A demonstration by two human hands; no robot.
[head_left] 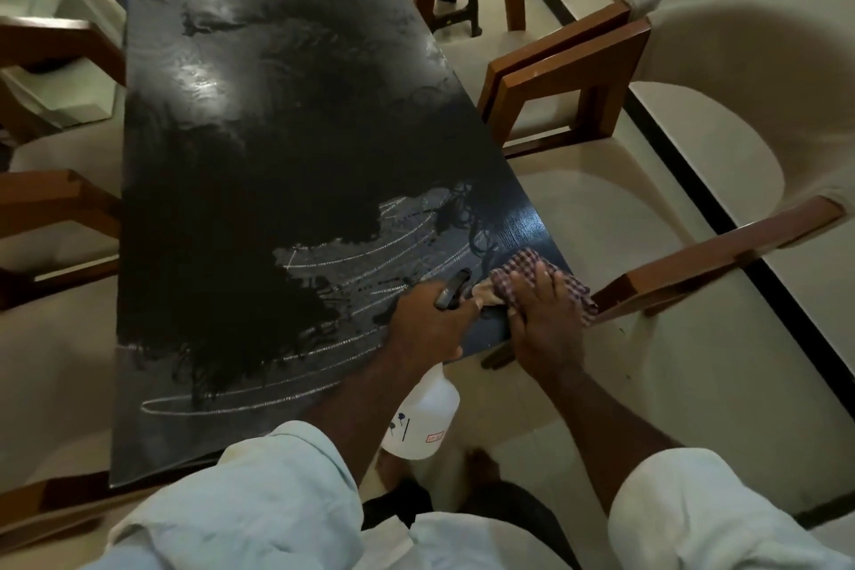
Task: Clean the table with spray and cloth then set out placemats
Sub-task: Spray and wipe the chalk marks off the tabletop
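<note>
While left hand (428, 322) grips bottle (423, 414), checked cloth (532, 280) wrinkles on table (259, 162)

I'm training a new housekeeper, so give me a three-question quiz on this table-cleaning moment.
1. True or false: the left hand holds the spray bottle.
2. What is the right hand pressing on the table? A) checked cloth B) sponge C) placemat
3. Fill in: the cloth lies at the table's near-____ corner.

Key: 1 true; 2 A; 3 right.
</note>
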